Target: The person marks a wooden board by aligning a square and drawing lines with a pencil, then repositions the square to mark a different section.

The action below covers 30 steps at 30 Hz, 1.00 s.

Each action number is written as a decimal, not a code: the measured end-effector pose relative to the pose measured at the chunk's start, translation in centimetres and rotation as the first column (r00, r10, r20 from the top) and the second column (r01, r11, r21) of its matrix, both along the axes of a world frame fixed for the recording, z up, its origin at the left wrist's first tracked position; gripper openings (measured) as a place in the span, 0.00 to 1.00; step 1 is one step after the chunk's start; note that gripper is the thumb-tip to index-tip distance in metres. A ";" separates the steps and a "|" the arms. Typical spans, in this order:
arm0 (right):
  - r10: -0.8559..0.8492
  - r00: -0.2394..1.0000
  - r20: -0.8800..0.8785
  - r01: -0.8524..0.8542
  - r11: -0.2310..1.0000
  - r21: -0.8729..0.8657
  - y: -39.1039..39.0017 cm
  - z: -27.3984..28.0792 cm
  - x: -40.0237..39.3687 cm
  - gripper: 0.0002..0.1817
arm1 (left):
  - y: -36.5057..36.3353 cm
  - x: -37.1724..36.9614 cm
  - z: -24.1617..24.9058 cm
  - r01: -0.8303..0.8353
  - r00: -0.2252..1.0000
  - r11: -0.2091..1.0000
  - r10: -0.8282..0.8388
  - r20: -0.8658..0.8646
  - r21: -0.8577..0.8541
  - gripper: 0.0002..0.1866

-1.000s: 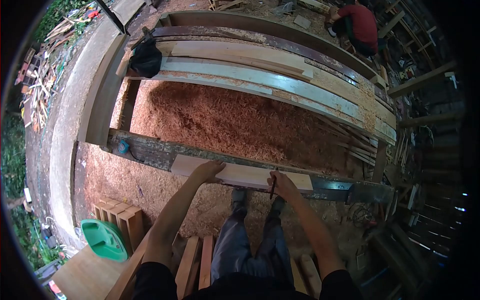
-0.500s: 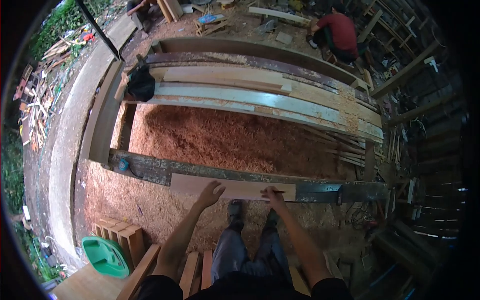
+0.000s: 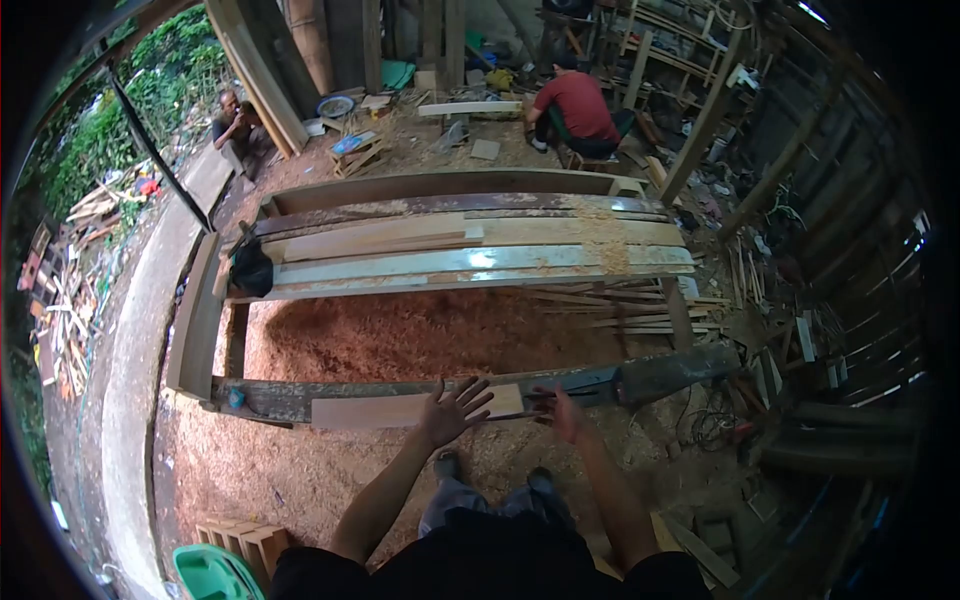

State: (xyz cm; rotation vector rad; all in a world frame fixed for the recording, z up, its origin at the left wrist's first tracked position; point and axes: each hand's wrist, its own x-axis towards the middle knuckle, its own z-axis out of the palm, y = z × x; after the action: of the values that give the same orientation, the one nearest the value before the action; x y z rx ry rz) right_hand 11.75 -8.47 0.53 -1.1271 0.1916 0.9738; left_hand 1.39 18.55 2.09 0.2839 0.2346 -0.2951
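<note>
stretching forward, the left hand [image 3: 447, 414] splays over the pale board [image 3: 370, 411].

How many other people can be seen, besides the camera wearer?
2. The person in a red top is beyond the long wooden frame; the second person is at the upper left, beside tall leaning boards. Others may be hidden.

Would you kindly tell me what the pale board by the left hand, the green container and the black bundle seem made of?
Pale board: most likely bare wood, by its light, matt, unpainted-looking face.
Green container: probably smooth plastic, judging by its even colour and moulded curves.
Black bundle: perhaps cloth or thin plastic, dull and slumped, but too dark to settle which.
</note>
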 end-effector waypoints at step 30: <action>0.218 0.973 -0.077 -0.204 0.650 -0.732 -19.7 -8.0 18.3 0.14 | -15.7 15.4 -14.8 0.350 0.766 0.757 0.109 -0.634 0.552 0.23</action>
State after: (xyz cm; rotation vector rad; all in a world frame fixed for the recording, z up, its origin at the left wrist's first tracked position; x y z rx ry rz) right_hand 30.02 -28.21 -7.44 -1.9487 0.4816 1.1272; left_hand 16.81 2.84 -12.74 0.9045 1.0216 -0.4413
